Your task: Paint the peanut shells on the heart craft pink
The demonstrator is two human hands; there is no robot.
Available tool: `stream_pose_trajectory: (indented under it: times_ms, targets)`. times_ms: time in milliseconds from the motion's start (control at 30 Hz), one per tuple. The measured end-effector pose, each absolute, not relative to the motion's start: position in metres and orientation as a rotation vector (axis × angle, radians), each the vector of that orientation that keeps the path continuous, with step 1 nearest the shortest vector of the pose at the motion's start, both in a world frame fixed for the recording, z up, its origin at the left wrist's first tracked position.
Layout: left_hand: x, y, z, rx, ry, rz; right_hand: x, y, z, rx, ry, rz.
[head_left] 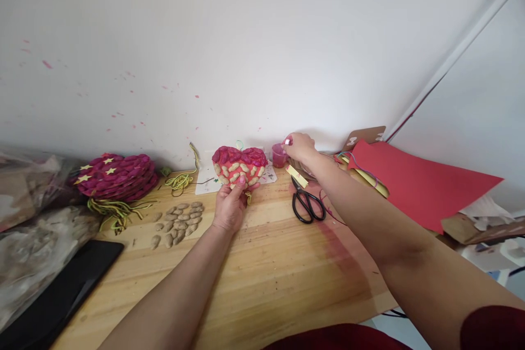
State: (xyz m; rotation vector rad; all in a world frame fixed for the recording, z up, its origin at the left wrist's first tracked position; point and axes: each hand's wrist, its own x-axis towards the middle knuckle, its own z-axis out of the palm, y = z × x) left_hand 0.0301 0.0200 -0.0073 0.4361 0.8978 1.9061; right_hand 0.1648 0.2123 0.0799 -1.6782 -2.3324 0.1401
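My left hand [230, 209] grips the lower edge of a red peanut craft [246, 168], thumb on its front. Magenta-painted peanuts line its top edge, and plain peanuts dot the red face below. A small green loop shows above it. My right hand [301, 147] is closed beside the rim of a pink plastic cup [279, 158]; something small and whitish shows at its fingertips, too little to name. Below that hand lie black-handled scissors [307, 208] and a pale yellow strip [297, 175]. Behind the craft is a white sheet [204, 186] with small stars.
Loose peanuts [180, 222] lie left of my left hand. Farther left are stacked magenta peanut crafts [117, 178] with yellow stars, yarn [179, 180], a plastic bag [39, 251] and a black flat object [69, 290]. Red paper [418, 183] lies at right; a wall [246, 54] stands behind.
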Motion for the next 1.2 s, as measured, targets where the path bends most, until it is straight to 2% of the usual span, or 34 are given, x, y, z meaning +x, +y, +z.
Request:
stream_pose_trajectory:
  times_ms: [400,800,900,1100,1200]
  targets:
    - [0.032,0.022,-0.004,0.518,0.864,1.944,0.164,0.206,0.078,-1.618,-2.403,0.057]
    - [0.029,0.018,-0.004,0.507,0.922,1.858,0.184,0.189,0.076,-1.539,-2.203,0.043]
    - [0.029,0.018,-0.004,0.542,0.934,1.849,0.201,0.177,0.077,-1.421,-1.979,0.231]
    - [0.033,0.017,-0.002,0.554,0.945,1.836,0.223,0.122,0.072,-0.864,-1.34,1.061]
    - [0.039,0.014,-0.001,0.565,0.957,1.841,0.218,0.091,0.064,-0.812,-1.33,1.117]
